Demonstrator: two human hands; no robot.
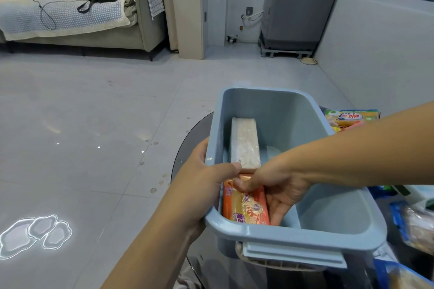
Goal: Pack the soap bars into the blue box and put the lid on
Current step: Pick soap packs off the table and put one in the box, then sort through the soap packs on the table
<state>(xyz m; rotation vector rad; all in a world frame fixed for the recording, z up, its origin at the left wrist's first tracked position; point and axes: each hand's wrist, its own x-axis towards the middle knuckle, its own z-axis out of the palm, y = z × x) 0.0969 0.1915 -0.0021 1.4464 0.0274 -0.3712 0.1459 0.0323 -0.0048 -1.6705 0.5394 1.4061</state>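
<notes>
The blue box (328, 213) stands open on a dark round table. My left hand (202, 185) grips its left rim, thumb over the edge. Inside the box, my right hand (277, 185) holds an orange-wrapped soap bar (246, 209) against the near left wall. A pale soap bar in clear wrap (245, 143) lies further back along the same wall. Another wrapped soap pack (350, 119), yellow and orange, sits on the table beyond the box's right side. No lid is clearly visible.
The dark round table (195, 134) shows to the left of the box. Plastic-wrapped packets (413, 220) lie on the right. Grey tiled floor (94, 124) spreads to the left, with a sofa (77, 19) at the back and a fridge (303, 2) further right.
</notes>
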